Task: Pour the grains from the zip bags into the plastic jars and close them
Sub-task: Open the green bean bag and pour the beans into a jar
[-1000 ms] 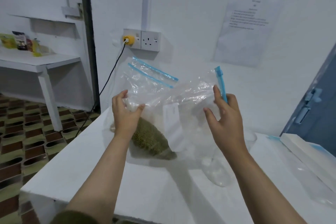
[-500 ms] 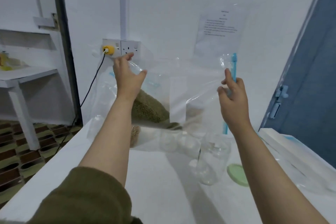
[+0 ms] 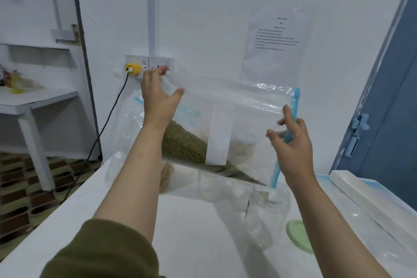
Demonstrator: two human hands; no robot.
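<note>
I hold a large clear zip bag [image 3: 239,106] tilted in the air, its blue zip edge down at the right. My left hand [image 3: 159,97] grips the bag's raised bottom corner. My right hand [image 3: 291,137] pinches the bag by the blue zip strip [image 3: 293,117]. Green grains [image 3: 185,144] lie along the bag's lower edge, running down toward the corner above an open clear plastic jar [image 3: 266,214] on the white table [image 3: 196,232]. A light green lid [image 3: 297,235] lies right of the jar.
A second zip bag with tan grains [image 3: 165,176] lies behind my left arm. Another clear jar [image 3: 209,187] stands behind the held bag. A white box [image 3: 361,192] lies at the table's right. A wall socket with a yellow plug [image 3: 132,67] and black cable is at the back.
Both hands have lifted the bag from the table and tilted it, left corner highest. The green grains have slid toward the lower right corner above the jar.
</note>
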